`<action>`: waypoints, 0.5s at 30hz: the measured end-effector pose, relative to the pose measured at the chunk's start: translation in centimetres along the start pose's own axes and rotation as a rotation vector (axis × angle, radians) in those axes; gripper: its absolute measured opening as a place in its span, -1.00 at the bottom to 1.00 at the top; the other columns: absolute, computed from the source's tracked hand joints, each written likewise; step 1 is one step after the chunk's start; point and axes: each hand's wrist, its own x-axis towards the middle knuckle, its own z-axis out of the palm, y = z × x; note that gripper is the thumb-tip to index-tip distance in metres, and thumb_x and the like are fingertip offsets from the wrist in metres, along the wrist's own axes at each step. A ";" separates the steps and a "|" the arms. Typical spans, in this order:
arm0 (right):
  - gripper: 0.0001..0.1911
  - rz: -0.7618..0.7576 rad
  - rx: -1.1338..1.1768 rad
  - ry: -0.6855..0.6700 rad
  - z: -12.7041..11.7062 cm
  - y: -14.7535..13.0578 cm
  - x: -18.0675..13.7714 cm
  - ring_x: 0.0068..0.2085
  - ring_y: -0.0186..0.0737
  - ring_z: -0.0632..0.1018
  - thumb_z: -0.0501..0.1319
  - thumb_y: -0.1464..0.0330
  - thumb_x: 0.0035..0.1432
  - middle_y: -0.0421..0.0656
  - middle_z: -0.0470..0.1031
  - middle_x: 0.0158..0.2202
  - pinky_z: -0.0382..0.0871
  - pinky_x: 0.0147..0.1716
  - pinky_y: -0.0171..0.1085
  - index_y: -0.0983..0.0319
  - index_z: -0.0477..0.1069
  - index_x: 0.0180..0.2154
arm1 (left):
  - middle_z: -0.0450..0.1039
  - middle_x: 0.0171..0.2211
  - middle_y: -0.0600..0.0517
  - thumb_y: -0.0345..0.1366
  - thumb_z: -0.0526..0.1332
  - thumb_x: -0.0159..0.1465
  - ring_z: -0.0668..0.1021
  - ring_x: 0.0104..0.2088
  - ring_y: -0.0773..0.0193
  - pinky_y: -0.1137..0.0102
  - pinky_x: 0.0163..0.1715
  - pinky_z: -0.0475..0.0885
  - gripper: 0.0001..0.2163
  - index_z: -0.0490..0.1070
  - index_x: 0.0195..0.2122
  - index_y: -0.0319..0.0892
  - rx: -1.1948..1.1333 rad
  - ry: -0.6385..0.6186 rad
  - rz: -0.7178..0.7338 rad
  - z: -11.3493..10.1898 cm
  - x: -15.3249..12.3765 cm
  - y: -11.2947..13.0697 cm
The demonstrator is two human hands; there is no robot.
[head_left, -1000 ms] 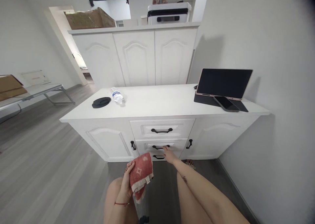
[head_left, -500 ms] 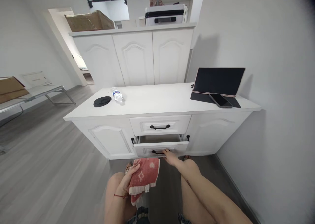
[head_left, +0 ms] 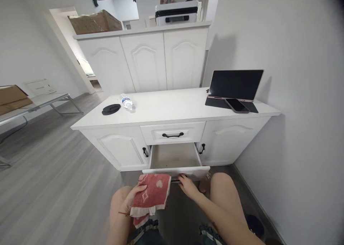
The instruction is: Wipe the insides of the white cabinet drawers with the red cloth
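A folded red towel with pale edging, a heart and a star pattern hangs from my left hand, whose thumb lies over its front. My right hand is curled at the front of the lower drawer, with its fingers around the dark handle, which is mostly hidden behind them. That drawer is pulled well out, and its bare wooden bottom shows. Above it, the upper drawer is closed, with a black handle across its front.
On the white cabinet top are a plastic bottle, a black flat object, a tablet and a phone. Cabinet doors flank the drawers. My knees stand on either side of the open drawer. A wall rises at right.
The lower drawer has slid farther out toward me, with my right hand at its handle. My left hand and the towel have shifted slightly left.
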 end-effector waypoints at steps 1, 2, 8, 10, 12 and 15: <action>-0.70 -0.007 0.015 0.004 0.2 -0.1 -0.4 -0.05 -0.15 0.49 0.03 0.50 0.14 -0.06 0.42 -0.02 0.28 -0.07 -0.28 0.22 0.41 -0.12 | 0.59 -0.50 -0.03 -0.21 0.32 0.06 0.61 -0.48 0.07 0.26 -0.40 0.48 -0.77 0.51 -0.31 -0.24 -0.041 0.020 0.017 0.1 -0.2 -0.1; -0.70 -0.014 0.029 0.000 0.4 -0.1 -0.8 -0.05 -0.15 0.49 0.04 0.50 0.13 -0.07 0.44 -0.04 0.29 -0.08 -0.29 0.21 0.42 -0.13 | 0.60 -0.46 -0.04 -0.22 0.30 0.07 0.62 -0.46 0.07 0.25 -0.36 0.49 -0.80 0.51 -0.34 -0.24 -0.087 0.028 0.030 0.3 -0.3 -0.2; -0.69 -0.013 0.069 -0.033 1.1 -0.3 -2.5 -0.09 -0.14 0.52 0.07 0.50 0.08 -0.09 0.50 -0.10 0.30 -0.10 -0.30 0.20 0.48 -0.17 | 0.62 -0.32 -0.05 -0.28 0.17 0.22 0.63 -0.31 0.05 0.15 -0.11 0.46 -0.66 0.38 0.04 -0.15 -0.313 -0.071 0.154 1.2 1.6 1.9; -0.68 -0.005 0.084 -0.023 1.0 -0.4 -2.7 -0.08 -0.14 0.52 0.07 0.51 0.08 -0.09 0.51 -0.11 0.30 -0.09 -0.30 0.21 0.49 -0.17 | 0.61 -0.23 -0.04 -0.31 0.09 0.29 0.62 -0.22 0.15 0.23 -0.02 0.42 -0.60 0.24 0.16 -0.11 -0.417 -0.154 0.289 1.9 2.5 3.0; -0.67 -0.007 0.105 -0.019 0.9 -0.5 -2.6 -0.08 -0.14 0.52 0.08 0.51 0.07 -0.09 0.52 -0.12 0.30 -0.08 -0.30 0.20 0.51 -0.18 | 0.59 -0.16 -0.03 -0.34 0.05 0.32 0.60 -0.16 0.22 0.29 0.03 0.38 -0.61 0.19 0.19 -0.07 -0.486 -0.220 0.371 3.0 3.4 4.1; -0.67 -0.006 0.135 -0.019 0.6 -0.6 -2.5 -0.07 -0.11 0.52 0.08 0.50 0.06 -0.09 0.52 -0.12 0.31 -0.07 -0.28 0.20 0.53 -0.18 | 0.60 -0.19 -0.02 -0.39 0.11 0.29 0.61 -0.18 0.22 0.29 0.01 0.40 -0.68 0.28 0.08 -0.08 -0.422 -0.171 0.347 4.9 4.9 5.4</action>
